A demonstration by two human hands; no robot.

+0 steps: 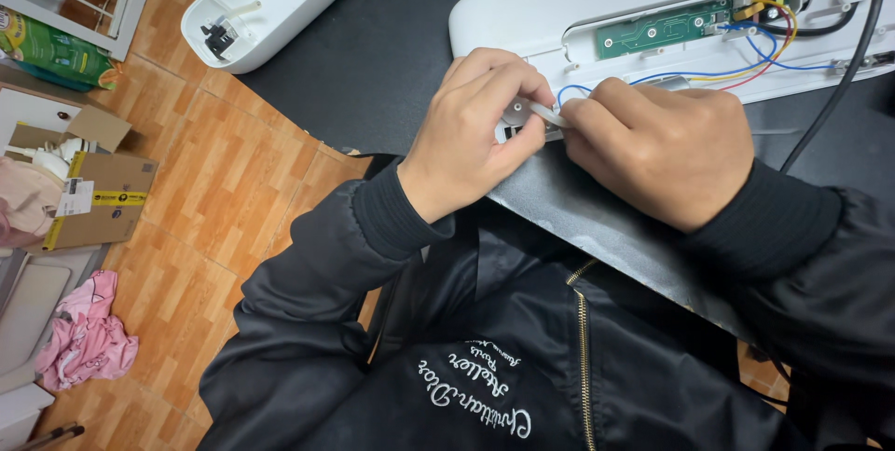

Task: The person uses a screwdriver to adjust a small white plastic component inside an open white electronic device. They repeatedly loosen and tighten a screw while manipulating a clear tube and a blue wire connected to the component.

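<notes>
Pinching small white part [545,115], left hand [471,129] and right hand [667,148] fingertips clamped on it

Orange-brown tiled floor [233,190], black tabletop [373,50], cardboard box [98,194]

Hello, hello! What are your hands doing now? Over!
Left hand, right hand: both pinching small white plastic part. Open white plastic casing just behind. Coloured wires close by.

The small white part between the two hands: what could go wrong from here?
1. The small white part is pinched by the fingers of the left hand and right hand near the edge of the black table; it may slip and fall to the tiled floor.
2. The thin coloured wires run close to the hands; a pull might strain them at the green circuit board.
</notes>
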